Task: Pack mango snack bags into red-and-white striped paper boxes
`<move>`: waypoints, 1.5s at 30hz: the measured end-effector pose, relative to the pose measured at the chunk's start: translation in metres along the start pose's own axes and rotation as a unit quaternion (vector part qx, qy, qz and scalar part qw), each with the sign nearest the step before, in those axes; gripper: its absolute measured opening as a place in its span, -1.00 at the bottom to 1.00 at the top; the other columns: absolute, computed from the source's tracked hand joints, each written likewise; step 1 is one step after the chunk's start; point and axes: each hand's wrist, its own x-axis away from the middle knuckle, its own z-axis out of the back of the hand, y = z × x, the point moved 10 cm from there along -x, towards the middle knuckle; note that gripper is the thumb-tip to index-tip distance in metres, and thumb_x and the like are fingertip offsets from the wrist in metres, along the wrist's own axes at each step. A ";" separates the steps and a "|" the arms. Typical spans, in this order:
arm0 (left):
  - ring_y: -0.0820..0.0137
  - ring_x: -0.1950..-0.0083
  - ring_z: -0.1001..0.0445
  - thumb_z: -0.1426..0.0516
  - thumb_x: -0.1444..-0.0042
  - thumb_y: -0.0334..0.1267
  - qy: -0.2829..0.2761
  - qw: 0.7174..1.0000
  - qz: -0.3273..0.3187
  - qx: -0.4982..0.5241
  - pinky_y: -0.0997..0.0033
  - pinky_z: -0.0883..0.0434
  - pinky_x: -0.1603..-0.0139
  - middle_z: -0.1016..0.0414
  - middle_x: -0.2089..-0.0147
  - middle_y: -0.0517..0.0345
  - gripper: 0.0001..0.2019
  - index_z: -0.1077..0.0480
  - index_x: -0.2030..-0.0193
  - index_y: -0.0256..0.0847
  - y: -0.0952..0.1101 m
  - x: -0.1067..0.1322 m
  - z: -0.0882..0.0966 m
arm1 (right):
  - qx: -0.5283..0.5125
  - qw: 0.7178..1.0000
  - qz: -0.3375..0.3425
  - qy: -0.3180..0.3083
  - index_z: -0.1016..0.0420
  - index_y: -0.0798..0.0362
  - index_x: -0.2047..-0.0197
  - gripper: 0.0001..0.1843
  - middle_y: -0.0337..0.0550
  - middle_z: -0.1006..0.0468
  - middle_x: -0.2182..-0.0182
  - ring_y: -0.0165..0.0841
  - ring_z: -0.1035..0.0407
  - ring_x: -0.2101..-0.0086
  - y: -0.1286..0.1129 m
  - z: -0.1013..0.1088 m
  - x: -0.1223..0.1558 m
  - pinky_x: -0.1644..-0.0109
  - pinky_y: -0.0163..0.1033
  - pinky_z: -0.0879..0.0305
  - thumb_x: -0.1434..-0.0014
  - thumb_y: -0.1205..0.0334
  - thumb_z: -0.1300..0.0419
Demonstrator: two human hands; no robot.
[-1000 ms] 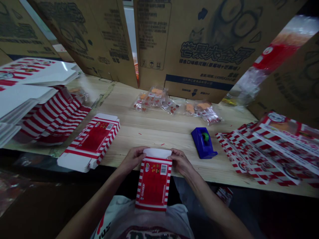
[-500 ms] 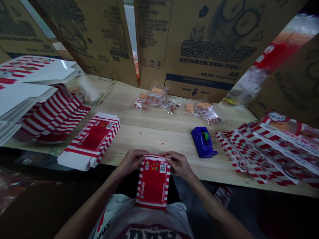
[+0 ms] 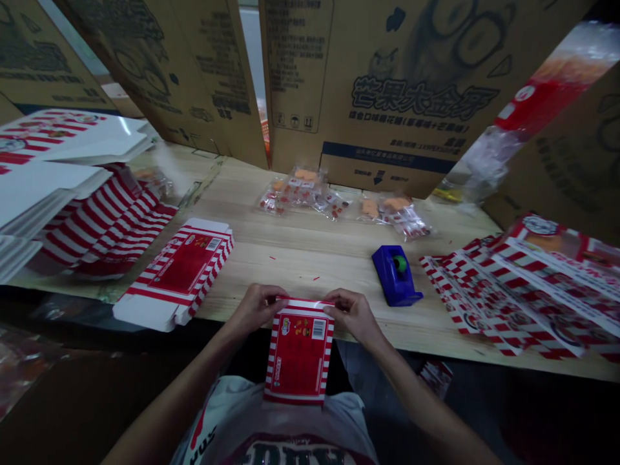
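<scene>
A red and white striped cardboard box [image 3: 300, 355] stands between my body and the table's front edge, its barcode side facing up toward me. My left hand [image 3: 259, 307] pinches its top left corner. At the top right corner my right hand [image 3: 353, 313] holds it the same way, thumb and fingers closed on the edge. The top edge shows as a straight red and white band between the hands. The box's underside and far side are hidden.
A blue tape dispenser [image 3: 397, 278] sits right of the hands. Left lies a stack of flat striped cartons [image 3: 188, 265], with more white-sided cartons [image 3: 58, 171] beyond. Filled striped packs [image 3: 527, 290] lie at right. Clear candy bags [image 3: 305, 184] rest before tall cardboard boxes [image 3: 372, 103].
Both hands have risen slightly at the box's top edge, and the right hand has shifted a little outward. The box has tilted or moved only slightly.
</scene>
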 end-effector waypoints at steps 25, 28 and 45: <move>0.26 0.22 -0.56 -0.27 -0.02 -0.16 0.172 0.980 0.003 0.104 0.33 -0.48 0.16 -0.60 0.27 0.02 -0.85 -0.55 0.34 -0.19 -0.025 0.038 0.006 | 0.113 0.972 0.165 0.126 -0.54 -0.08 0.06 -0.73 -0.06 -0.51 0.01 -0.18 -0.38 0.01 -0.014 0.029 0.044 -0.02 -0.09 -0.34 -0.13 0.22 -0.27; 0.31 0.35 -0.53 -0.32 0.05 -0.08 0.165 0.934 0.136 0.285 0.39 -0.47 0.34 -0.57 0.32 0.11 -0.72 -0.49 0.27 -0.21 -0.058 0.044 -0.008 | 0.183 0.915 0.168 0.319 -0.54 -0.03 0.14 -0.79 -0.01 -0.49 0.10 -0.20 -0.36 0.12 -0.023 0.110 0.065 0.10 -0.10 -0.34 -0.13 0.15 -0.25; 0.39 0.45 -0.52 -0.38 0.17 -0.06 0.182 0.902 0.156 0.358 0.44 -0.49 0.42 -0.56 0.36 0.20 -0.54 -0.46 0.14 -0.21 -0.041 0.000 0.004 | -0.057 0.900 0.068 0.426 -0.53 0.06 0.46 -0.74 -0.14 -0.51 0.36 -0.35 -0.36 0.43 0.034 0.215 0.066 0.37 -0.23 -0.36 0.07 0.03 -0.35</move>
